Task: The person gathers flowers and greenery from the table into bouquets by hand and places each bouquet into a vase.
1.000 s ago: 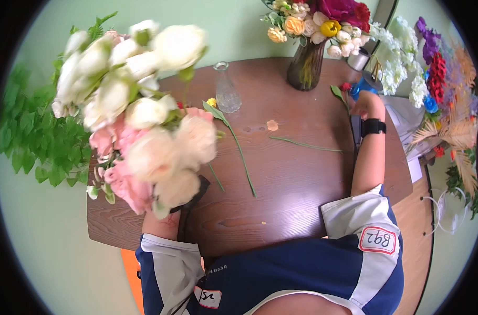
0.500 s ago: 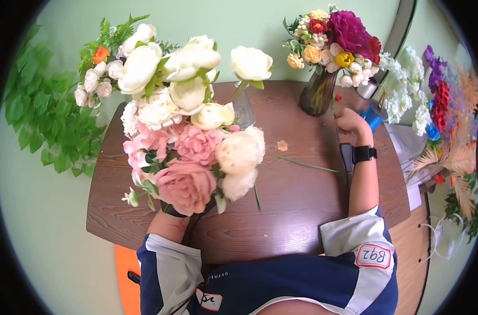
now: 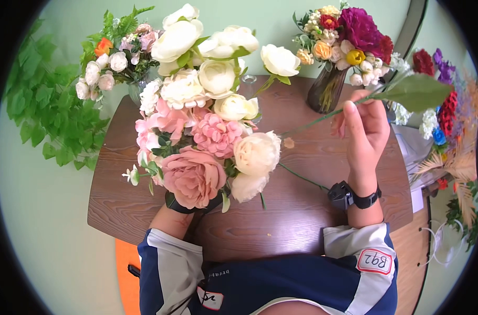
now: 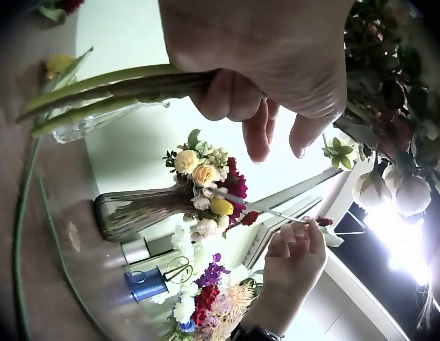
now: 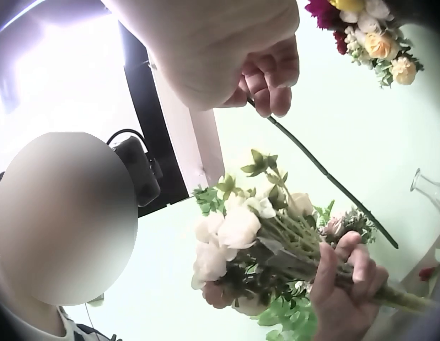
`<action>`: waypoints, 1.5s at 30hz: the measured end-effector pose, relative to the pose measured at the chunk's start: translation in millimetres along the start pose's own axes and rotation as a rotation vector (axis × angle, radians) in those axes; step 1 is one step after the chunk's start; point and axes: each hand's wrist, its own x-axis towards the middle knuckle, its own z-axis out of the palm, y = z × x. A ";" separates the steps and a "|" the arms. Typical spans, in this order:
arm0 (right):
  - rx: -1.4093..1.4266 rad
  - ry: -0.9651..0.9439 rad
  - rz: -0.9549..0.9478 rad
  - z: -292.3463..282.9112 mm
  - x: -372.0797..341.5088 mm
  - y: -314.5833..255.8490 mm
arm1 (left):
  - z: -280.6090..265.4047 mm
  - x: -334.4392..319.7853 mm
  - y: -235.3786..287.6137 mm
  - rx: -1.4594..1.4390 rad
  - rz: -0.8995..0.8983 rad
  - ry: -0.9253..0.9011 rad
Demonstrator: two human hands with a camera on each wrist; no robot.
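A large bouquet (image 3: 194, 176) of white, cream and pink flowers fills the middle left of the head view. My left hand (image 5: 348, 291) grips its bundled stems; in the head view the blooms hide that hand. Below the hand, thick green stem ends (image 4: 113, 96) stick out in the left wrist view. My right hand (image 3: 367, 139), raised over the table's right side, pinches a single thin green stem (image 3: 312, 124) between thumb and fingers. A broad green leaf (image 3: 420, 93) is on this stem, and a small red bloom (image 4: 324, 222) shows by the fingers in the left wrist view.
A dark glass vase (image 3: 323, 92) of mixed flowers stands at the back of the wooden table (image 3: 223, 231). A clear glass vase (image 5: 426, 186) is partly behind the bouquet. A cut stem (image 3: 302, 176) lies on the tabletop. Scissors (image 4: 179, 268) and a blue spool (image 4: 145, 284) are near the dark vase.
My right hand has risen from the table's far right side toward me and now carries the leafy stem. The bouquet in my left hand has shifted to the right.
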 end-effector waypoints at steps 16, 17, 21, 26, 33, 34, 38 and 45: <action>-0.180 -0.385 -0.197 18.7 -20.4 20.1 | 21.0 -12.4 -2.9 -0.039 -0.110 -0.029; -0.243 -0.447 -0.340 17.0 -18.1 18.2 | 20.8 -10.8 -2.7 -0.042 -0.114 -0.029; -0.315 -0.405 -0.308 16.1 -27.0 23.8 | 27.4 -28.8 -1.3 -0.051 -0.134 -0.027; -0.384 -0.434 -0.268 18.9 -30.7 23.0 | 33.4 -37.6 -0.7 -0.058 -0.164 -0.029; -0.552 -0.525 -0.280 17.7 -31.2 18.5 | 25.7 -43.6 5.6 -0.080 -0.202 -0.019; -0.552 -0.579 -0.219 16.7 -31.0 17.1 | 23.7 -58.4 9.5 -0.082 -0.208 -0.016; -0.510 -0.559 -0.440 13.6 -29.9 16.3 | 27.1 -76.3 12.2 -0.095 -0.228 -0.008; -0.433 -0.435 -0.599 25.7 -27.7 33.3 | 32.2 -95.4 15.7 -0.116 -0.277 -0.008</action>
